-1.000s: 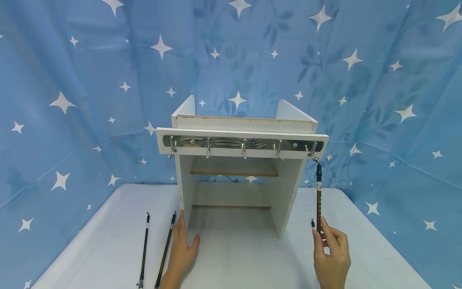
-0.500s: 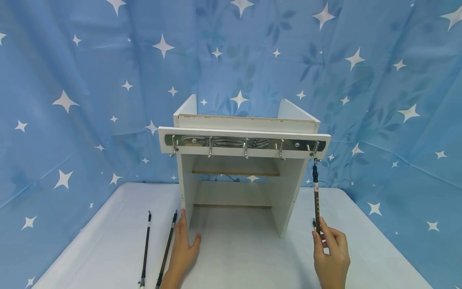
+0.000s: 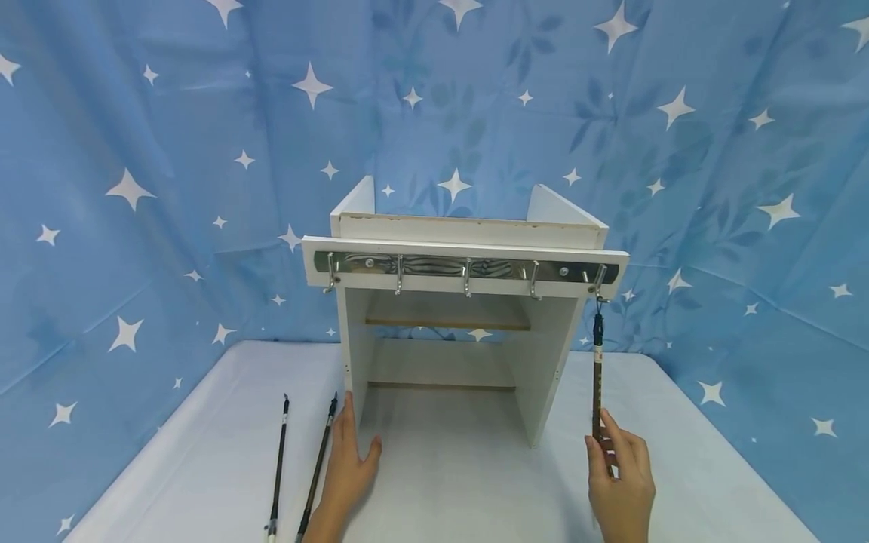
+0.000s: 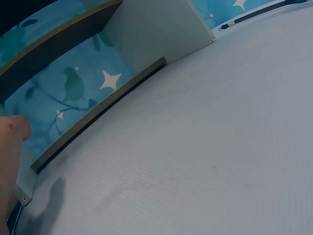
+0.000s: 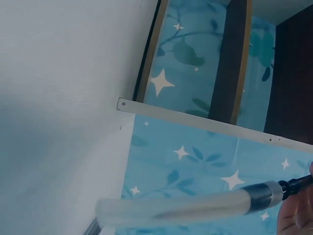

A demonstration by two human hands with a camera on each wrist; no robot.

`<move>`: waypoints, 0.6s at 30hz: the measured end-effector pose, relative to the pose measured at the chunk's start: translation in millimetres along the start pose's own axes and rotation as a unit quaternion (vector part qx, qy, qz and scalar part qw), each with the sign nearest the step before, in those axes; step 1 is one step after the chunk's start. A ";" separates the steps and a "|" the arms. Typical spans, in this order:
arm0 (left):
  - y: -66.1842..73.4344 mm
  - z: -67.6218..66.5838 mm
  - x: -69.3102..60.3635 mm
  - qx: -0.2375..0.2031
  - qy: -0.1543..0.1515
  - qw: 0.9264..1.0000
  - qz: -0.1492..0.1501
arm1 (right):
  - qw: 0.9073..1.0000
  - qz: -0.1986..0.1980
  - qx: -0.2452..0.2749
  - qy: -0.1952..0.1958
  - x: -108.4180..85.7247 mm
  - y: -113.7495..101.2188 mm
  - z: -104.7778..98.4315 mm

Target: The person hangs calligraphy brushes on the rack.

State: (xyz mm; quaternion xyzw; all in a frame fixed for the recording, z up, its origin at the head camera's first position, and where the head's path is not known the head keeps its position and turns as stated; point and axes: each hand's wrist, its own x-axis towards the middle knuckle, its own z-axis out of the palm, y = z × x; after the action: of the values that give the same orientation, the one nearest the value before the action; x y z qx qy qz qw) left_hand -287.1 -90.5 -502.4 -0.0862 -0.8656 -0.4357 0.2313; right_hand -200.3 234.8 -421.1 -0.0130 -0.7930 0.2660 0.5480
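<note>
My right hand [image 3: 619, 471] pinches the lower part of an upright ink brush [image 3: 597, 377] with a dark handle. The brush's thin cord loop [image 3: 600, 305] meets the tip of the rightmost metal hook [image 3: 599, 283]; whether it sits fully over the hook is too small to tell. In the right wrist view, a clear cap [image 5: 195, 208] covers the bristle end, and some of my fingers [image 5: 296, 215] show at the edge. My left hand [image 3: 349, 467], fingers extended, touches the lower front edge of the white rack's [image 3: 458, 230] left side panel.
Two more brushes, a left one [image 3: 280, 467] and a nearer one [image 3: 319, 467], lie left of my left hand. Another brush [image 4: 259, 14] lies on the white table [image 3: 462, 490] right of the rack. Several hooks line the metal strip [image 3: 434, 265]. A starry blue curtain [image 3: 204, 188] hangs behind.
The brush's loop has shifted from beside the rightmost hook's tip to directly beneath it, and the brush hangs straighter. My left hand stays at the rack's panel; the head view has shifted slightly.
</note>
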 end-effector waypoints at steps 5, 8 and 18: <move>-0.9 1.3 1.1 0.000 -0.003 1.000 0.002 | 0.998 0.031 -0.039 -0.030 -3.2 5.6 2.6; -0.8 2.3 1.1 0.001 -0.005 1.000 0.000 | 0.992 0.064 -0.067 -0.087 -4.6 10.1 3.7; 5.7 -3.0 -0.2 0.004 -0.015 1.000 -0.024 | 0.936 0.183 -0.098 -0.283 -7.2 15.3 8.3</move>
State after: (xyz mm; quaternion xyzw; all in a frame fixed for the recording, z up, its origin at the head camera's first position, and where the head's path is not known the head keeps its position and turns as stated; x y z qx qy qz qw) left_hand -283.9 -89.5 -496.9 -0.0710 -0.8722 -0.4367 0.2084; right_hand -208.9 242.2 -436.1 -0.1358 -0.9213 0.2750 0.2390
